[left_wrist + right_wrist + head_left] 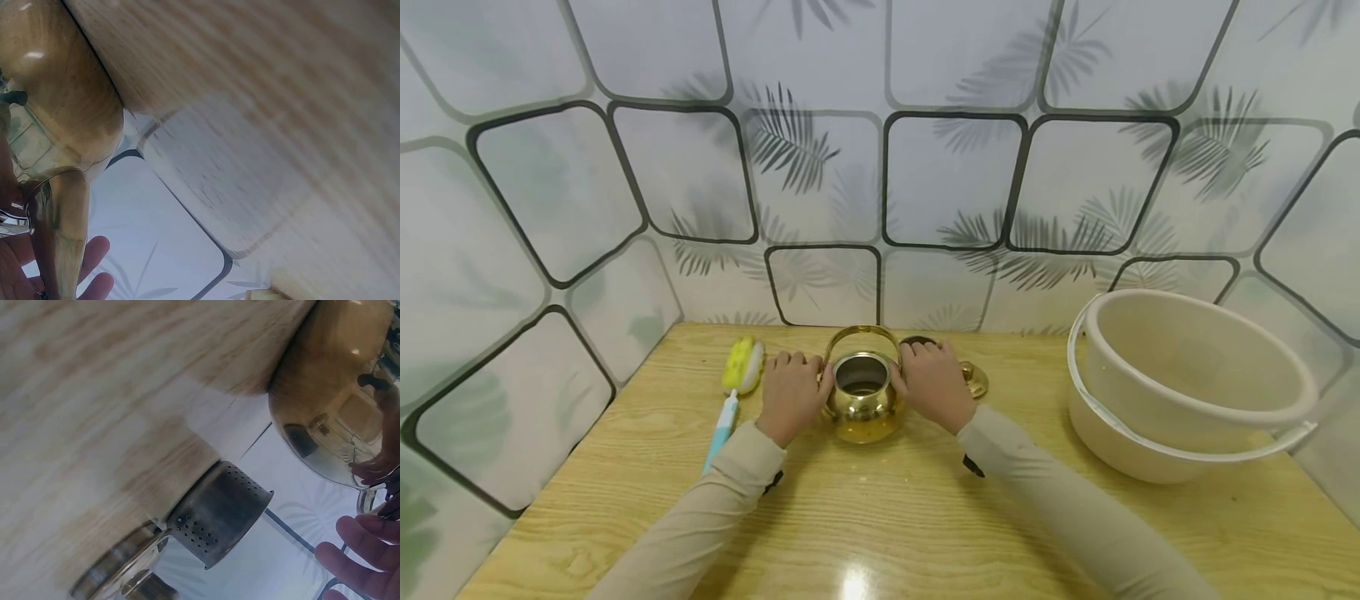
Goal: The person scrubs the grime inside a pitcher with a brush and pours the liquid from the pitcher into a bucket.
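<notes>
Right now your round, gold-coloured metal teapot [867, 419] stands upright and lidless on the pale wood-grained bench [842, 521], between your hands, its arched handle [861, 330] raised. Your left hand [792, 393] grasps it at the tapered spout [59, 234], thumb and fingers on either side. Your right hand [934, 379] rests its thumb near the rim, fingers bent; you cannot tell whether they close on the handle. Near that hand are a dark perforated metal strainer [222, 512] and a gold-coloured round lid [975, 380]. A yellow-and-white-headed, blue-handled brush [739, 364] lies left; a cream plastic bucket [1138, 454] stands far right.
</notes>
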The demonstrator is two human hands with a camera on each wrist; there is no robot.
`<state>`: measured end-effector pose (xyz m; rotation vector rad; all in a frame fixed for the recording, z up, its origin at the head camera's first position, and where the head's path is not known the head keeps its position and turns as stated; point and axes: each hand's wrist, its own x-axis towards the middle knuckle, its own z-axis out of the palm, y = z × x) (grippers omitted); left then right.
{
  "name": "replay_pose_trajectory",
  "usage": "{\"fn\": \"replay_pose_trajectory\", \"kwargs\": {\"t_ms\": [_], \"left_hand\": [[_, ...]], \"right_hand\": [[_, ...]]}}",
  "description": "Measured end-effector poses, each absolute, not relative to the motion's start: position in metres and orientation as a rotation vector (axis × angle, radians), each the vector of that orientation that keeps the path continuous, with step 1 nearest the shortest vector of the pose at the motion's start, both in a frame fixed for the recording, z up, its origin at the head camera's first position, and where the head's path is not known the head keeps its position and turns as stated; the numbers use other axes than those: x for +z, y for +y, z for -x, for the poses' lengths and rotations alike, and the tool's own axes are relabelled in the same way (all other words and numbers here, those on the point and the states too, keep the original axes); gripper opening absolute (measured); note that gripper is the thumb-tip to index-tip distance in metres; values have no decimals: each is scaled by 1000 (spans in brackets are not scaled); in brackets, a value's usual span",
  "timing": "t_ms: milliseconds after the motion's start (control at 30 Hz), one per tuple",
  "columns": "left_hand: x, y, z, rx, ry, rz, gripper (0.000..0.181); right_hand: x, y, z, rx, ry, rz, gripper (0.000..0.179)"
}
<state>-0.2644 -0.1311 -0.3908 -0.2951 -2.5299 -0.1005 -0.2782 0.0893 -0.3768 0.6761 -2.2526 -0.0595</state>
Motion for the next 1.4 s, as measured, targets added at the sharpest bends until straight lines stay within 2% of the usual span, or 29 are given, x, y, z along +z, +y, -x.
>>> {"fn": "replay_pose_trajectory", "kwargs": {"t_ms": [633,833,1033,1400], "left_hand": [[-383,-131,261,-235,-2627,319,32],[-374,-132,256,-259,-2711,296,39],[-363,-141,246,-264,-2661,323,42],[-354,-170,215,-186,-2655,329,32]], "right_hand": [[-382,93,282,-82,-2224,-662,24],[-383,92,282,-84,-2210,-669,24],[-384,91,283,-102,-2212,-672,27],[-386,93,286,-104,-2195,-672,31]]}}
